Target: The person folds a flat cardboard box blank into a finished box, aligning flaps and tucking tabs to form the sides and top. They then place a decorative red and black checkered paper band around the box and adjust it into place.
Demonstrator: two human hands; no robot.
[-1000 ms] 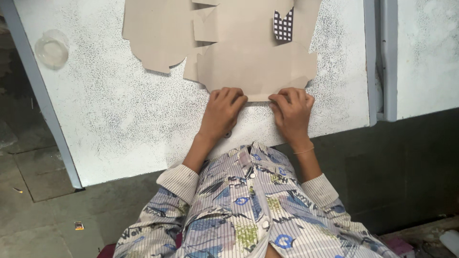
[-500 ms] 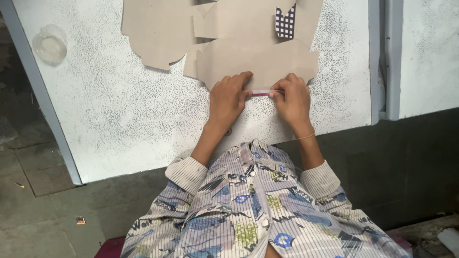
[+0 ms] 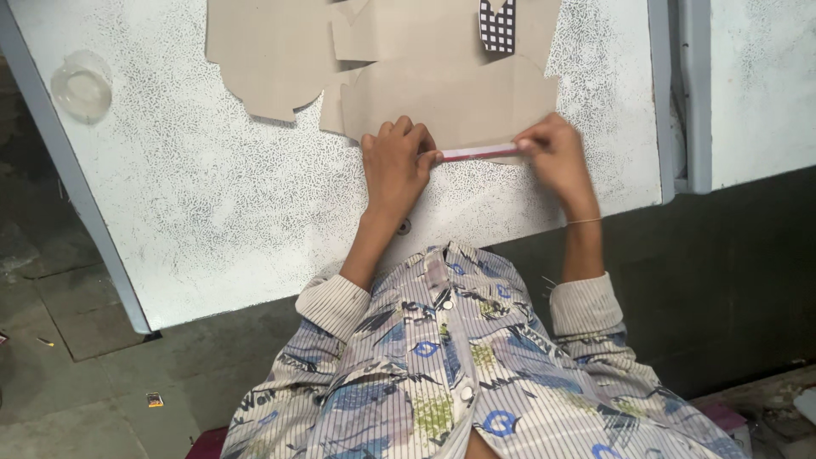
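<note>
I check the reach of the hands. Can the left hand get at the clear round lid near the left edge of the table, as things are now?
Probably yes. The left hand pinches one end of the thin strip, but bare table lies between it and the clear round lid; nothing blocks the way.

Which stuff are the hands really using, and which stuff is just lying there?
In use:
- left hand
- right hand
- thin pink strip stretched between both hands
- flat cardboard cut-out under it

Just lying about:
- checked black-and-white piece
- clear round lid
- small scrap on the floor
</note>
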